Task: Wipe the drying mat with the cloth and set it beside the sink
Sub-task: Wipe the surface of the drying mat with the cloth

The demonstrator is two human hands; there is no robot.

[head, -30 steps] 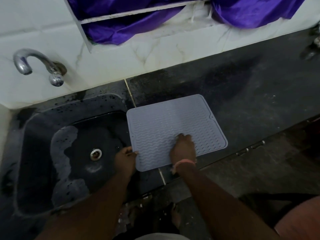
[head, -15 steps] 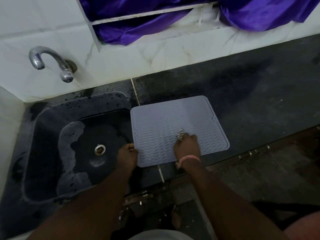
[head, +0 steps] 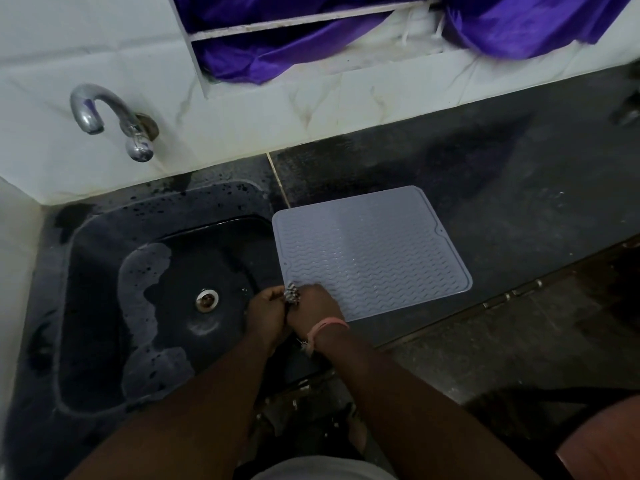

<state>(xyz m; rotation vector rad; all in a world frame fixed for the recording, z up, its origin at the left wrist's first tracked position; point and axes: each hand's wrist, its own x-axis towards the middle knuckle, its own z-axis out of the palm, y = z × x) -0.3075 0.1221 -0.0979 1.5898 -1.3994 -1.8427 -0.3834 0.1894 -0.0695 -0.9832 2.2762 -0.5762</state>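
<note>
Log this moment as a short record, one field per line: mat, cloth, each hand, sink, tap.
mat: grey drying mat, flat on the dark counter, right of the sink
cloth: small bunched cloth at the mat's near-left corner, held between both hands
left hand: left hand over the sink's right edge, grip on the cloth
right hand: right hand, grip on the cloth, pink band at the wrist
sink: black sink, foam streaks inside, metal drain
tap: chrome tap on the white wall
</note>
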